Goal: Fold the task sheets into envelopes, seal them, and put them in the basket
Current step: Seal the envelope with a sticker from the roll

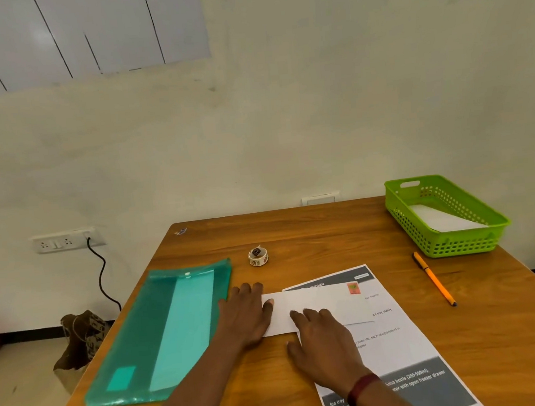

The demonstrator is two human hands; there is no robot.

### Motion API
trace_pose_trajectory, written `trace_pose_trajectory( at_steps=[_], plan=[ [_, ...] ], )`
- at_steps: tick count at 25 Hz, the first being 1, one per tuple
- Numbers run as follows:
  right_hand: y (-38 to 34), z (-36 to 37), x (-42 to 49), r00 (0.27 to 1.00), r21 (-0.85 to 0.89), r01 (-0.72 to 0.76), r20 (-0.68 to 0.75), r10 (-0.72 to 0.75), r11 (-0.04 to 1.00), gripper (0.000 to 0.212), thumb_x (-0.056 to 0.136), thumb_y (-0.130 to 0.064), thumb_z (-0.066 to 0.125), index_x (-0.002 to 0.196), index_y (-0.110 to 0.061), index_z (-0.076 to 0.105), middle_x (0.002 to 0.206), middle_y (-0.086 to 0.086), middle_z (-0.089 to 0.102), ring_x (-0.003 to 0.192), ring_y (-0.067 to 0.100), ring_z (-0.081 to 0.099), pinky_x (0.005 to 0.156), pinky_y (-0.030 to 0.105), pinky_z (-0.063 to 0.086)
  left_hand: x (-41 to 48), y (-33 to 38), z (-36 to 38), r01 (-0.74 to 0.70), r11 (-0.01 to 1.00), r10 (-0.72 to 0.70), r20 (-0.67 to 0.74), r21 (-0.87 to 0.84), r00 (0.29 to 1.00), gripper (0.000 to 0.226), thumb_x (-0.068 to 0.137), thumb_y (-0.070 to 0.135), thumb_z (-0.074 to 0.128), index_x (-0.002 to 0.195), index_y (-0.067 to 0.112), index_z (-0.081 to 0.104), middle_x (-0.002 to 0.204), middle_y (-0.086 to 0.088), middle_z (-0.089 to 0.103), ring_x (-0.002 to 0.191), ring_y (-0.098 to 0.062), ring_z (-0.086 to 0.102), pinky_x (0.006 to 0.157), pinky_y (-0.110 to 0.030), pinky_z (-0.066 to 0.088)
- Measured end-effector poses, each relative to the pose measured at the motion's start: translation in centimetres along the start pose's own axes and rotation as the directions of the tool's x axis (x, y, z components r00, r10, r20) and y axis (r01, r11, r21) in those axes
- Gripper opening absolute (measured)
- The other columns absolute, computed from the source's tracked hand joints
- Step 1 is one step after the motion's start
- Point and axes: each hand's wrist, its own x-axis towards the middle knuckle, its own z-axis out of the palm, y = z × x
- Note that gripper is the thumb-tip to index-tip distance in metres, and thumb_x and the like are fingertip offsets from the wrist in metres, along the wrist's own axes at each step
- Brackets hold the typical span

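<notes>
A white folded envelope [320, 306] with a small red sticker [353, 288] at its right end lies across a printed task sheet [398, 346] near the table's front. My left hand [247, 314] lies flat at the envelope's left end, thumb on the paper. My right hand [323, 343] rests flat with its fingertips on the envelope's lower edge. The green basket [476, 242] stands at the back right with a white envelope [439, 220] inside.
A teal plastic folder [161, 335] lies on the left of the wooden table [326, 230]. A small sticker roll [258, 256] sits behind the hands. An orange pen [434, 279] lies in front of the basket. The wall is close behind the table.
</notes>
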Motion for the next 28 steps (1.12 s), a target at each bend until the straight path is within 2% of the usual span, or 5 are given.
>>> trace_pose_trajectory(
  at_steps=[10, 17, 21, 25, 28],
  plan=[
    [0.9, 2.1, -0.9, 0.997, -0.040, 0.030, -0.076, -0.033, 0.999, 0.051, 0.092, -0.054, 0.032, 0.125, -0.022, 0.054, 0.139, 0.003, 0.051, 0.119, 0.024, 0.046, 0.090, 0.036, 0.049, 2.0, -0.4, -2.7, 0.145, 0.977, -0.113, 0.195, -0.158, 0.974, 0.051, 0.094, 0.066, 0.036, 0.081, 0.020, 0.054, 0.080, 0.003, 0.059, 0.080, -0.012, 0.059, 0.074, -0.025, 0.046],
    [1.6, 1.8, -1.1, 0.996, 0.244, 0.012, -0.089, 0.010, 0.970, 0.044, 0.097, -0.048, 0.038, 0.130, -0.025, 0.056, 0.141, -0.004, 0.051, 0.124, 0.015, 0.046, 0.102, 0.026, 0.040, 2.8, 0.1, -3.9, 0.085, 0.964, -0.017, 0.261, -0.254, 0.965, 0.045, 0.090, 0.063, 0.050, 0.079, 0.019, 0.053, 0.075, 0.003, 0.050, 0.073, -0.011, 0.051, 0.061, -0.020, 0.035],
    [1.7, 1.1, -2.0, 0.897, 0.518, -0.088, -0.330, 0.294, 0.851, 0.020, 0.088, -0.020, 0.064, 0.106, -0.021, 0.073, 0.101, -0.008, 0.074, 0.079, 0.000, 0.062, 0.076, 0.008, 0.045, 2.4, 0.2, -5.6, 0.059, 0.905, 0.043, 0.227, -0.420, 0.973, 0.044, 0.091, 0.056, 0.056, 0.085, 0.013, 0.062, 0.081, -0.001, 0.060, 0.077, -0.013, 0.058, 0.061, -0.021, 0.037],
    [-0.1, -0.7, -2.0, 0.813, 0.799, -0.232, -0.154, 0.561, 0.555, 0.014, 0.089, -0.017, 0.062, 0.096, -0.018, 0.074, 0.078, -0.008, 0.072, 0.066, 0.006, 0.065, 0.069, 0.023, 0.057, 1.7, 1.5, -8.3, -0.005, 0.858, 0.087, 0.135, -0.513, 0.987, 0.043, 0.092, 0.054, 0.056, 0.095, 0.013, 0.068, 0.091, -0.004, 0.068, 0.083, -0.016, 0.065, 0.060, -0.021, 0.040],
    [-1.5, -3.1, -1.4, 0.753, 0.949, -0.313, 0.270, 0.600, -0.034, 0.012, 0.095, -0.028, 0.055, 0.101, -0.018, 0.059, 0.075, 0.010, 0.070, 0.061, 0.020, 0.065, 0.058, 0.034, 0.058, 1.2, 3.5, -10.3, -0.058, 0.836, 0.084, 0.022, -0.546, 0.996, 0.040, 0.093, 0.052, 0.056, 0.084, 0.015, 0.068, 0.082, -0.001, 0.067, 0.075, -0.015, 0.064, 0.058, -0.023, 0.040]
  ],
)
